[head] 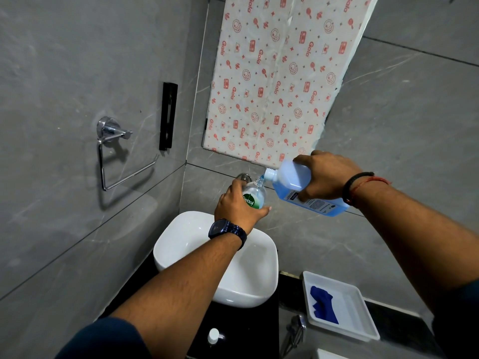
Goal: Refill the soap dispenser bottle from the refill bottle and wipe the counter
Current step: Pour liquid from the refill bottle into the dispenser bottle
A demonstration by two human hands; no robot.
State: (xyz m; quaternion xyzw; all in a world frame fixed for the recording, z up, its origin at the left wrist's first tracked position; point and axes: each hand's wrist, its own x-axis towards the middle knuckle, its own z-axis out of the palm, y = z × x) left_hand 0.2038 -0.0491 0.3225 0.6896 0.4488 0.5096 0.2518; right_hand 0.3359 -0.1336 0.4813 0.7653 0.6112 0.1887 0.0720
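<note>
1. head view looks down on a white basin (181, 237), and we place everything else relative to it.
2. above the basin's far rim, our left hand (237, 207) wraps its fingers around the clear soap dispenser bottle (255, 195), gripping it by the body; its green label faces us and its open neck points up and to the right.
3. to the right of that, higher above the basin, our right hand (328, 177) clamps the refill bottle (300, 187) from above, fingers and thumb closed on its sides.
4. the refill bottle is tilted with its white neck down and left, meeting the dispenser's mouth; blue liquid fills its lower side.
5. right of the basin, on the dark counter (290, 288), sits a white tray (363, 322) with a blue cloth (322, 304) lying inside it.
6. in front of the basin, on the counter's near edge, a small white pump cap (213, 336) stands alone.
7. left of the basin, on the grey wall, hangs a chrome ring holder (114, 154).
</note>
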